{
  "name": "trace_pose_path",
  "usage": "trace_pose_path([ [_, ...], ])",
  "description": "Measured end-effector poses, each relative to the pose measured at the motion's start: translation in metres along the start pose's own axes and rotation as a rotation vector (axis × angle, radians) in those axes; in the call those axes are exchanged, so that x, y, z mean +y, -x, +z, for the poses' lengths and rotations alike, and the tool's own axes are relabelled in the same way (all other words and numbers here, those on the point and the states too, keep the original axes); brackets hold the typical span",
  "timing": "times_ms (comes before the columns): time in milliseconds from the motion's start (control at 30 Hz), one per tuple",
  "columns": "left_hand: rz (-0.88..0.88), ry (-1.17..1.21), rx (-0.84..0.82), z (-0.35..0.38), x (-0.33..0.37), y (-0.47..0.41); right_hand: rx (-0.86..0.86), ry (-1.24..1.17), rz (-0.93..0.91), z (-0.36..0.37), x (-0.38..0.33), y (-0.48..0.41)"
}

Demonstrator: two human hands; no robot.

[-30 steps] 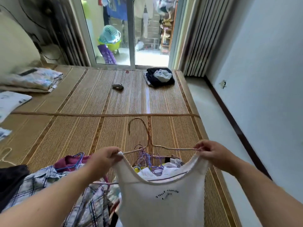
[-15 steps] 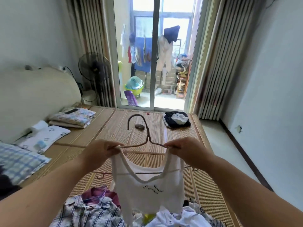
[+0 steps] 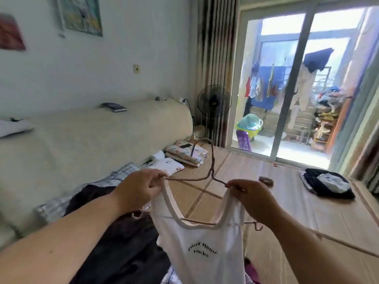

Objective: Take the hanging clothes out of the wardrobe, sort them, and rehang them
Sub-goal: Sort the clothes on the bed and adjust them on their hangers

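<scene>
A white tank top (image 3: 202,249) with black lettering hangs on a pinkish wire hanger (image 3: 211,158) held up in front of me. My left hand (image 3: 139,187) pinches the left strap together with the hanger's left arm. My right hand (image 3: 252,195) grips the right strap and the hanger's right arm. The hook stands upright between both hands. Below the top lies a dark garment (image 3: 123,249) in a pile, partly hidden by my left arm.
A bamboo mat (image 3: 297,212) covers the bed. Folded floral bedding (image 3: 186,154) and a checked pillow (image 3: 114,179) lie by the cream headboard (image 3: 92,138). A dark folded pile (image 3: 326,183) sits at the right. A standing fan (image 3: 214,103) and a glass balcony door (image 3: 295,89) are beyond.
The tank top on its hanger has been lifted off the clothes pile and held higher. My view has swung left toward the headboard wall. Both hands keep their hold.
</scene>
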State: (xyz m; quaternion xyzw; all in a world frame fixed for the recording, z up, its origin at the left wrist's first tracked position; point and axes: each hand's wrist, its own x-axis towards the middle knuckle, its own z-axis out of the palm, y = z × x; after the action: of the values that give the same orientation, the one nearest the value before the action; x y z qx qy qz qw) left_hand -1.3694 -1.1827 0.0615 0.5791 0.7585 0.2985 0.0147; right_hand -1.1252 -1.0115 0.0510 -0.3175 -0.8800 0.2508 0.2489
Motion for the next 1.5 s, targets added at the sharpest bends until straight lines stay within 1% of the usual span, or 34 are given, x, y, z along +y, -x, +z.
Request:
trace_pose_path([
  [100,-0.114,-0.059,0.054,-0.050,-0.079,0.037,-0.065,-0.075,-0.043,0.086,-0.057,-0.030],
  [233,-0.256,-0.171,0.064,-0.104,-0.161,0.074,-0.200,-0.105,-0.103,0.179,-0.122,-0.064],
  [400,-0.369,-0.247,0.081,-0.146,-0.252,0.100,-0.346,-0.024,-0.206,0.264,-0.183,-0.105],
  [533,-0.401,-0.290,0.073,-0.163,-0.320,0.092,-0.424,-0.027,-0.184,0.327,-0.212,-0.143],
  [667,-0.457,-0.290,0.055,-0.164,-0.390,0.068,-0.438,-0.040,-0.143,0.389,-0.223,-0.185],
  [800,-0.530,-0.282,0.031,-0.160,-0.461,0.031,-0.469,-0.041,-0.094,0.443,-0.229,-0.249],
  [867,-0.565,-0.273,0.011,-0.161,-0.484,0.012,-0.481,-0.022,-0.079,0.460,-0.233,-0.281],
  [967,-0.606,-0.237,0.008,-0.162,-0.518,-0.019,-0.454,0.028,-0.073,0.475,-0.242,-0.331],
  [1100,-0.590,-0.199,0.007,-0.158,-0.564,-0.064,-0.419,0.136,-0.057,0.491,-0.249,-0.390],
  [1200,-0.584,-0.151,-0.052,-0.150,-0.606,-0.100,-0.451,0.193,-0.004,0.515,-0.242,-0.421],
  [1333,-0.530,-0.151,-0.187,-0.123,-0.670,-0.153,-0.497,0.237,0.137,0.561,-0.219,-0.453],
  [1500,-0.519,-0.101,-0.364,-0.071,-0.757,-0.213,-0.479,0.278,0.314,0.625,-0.192,-0.508],
])
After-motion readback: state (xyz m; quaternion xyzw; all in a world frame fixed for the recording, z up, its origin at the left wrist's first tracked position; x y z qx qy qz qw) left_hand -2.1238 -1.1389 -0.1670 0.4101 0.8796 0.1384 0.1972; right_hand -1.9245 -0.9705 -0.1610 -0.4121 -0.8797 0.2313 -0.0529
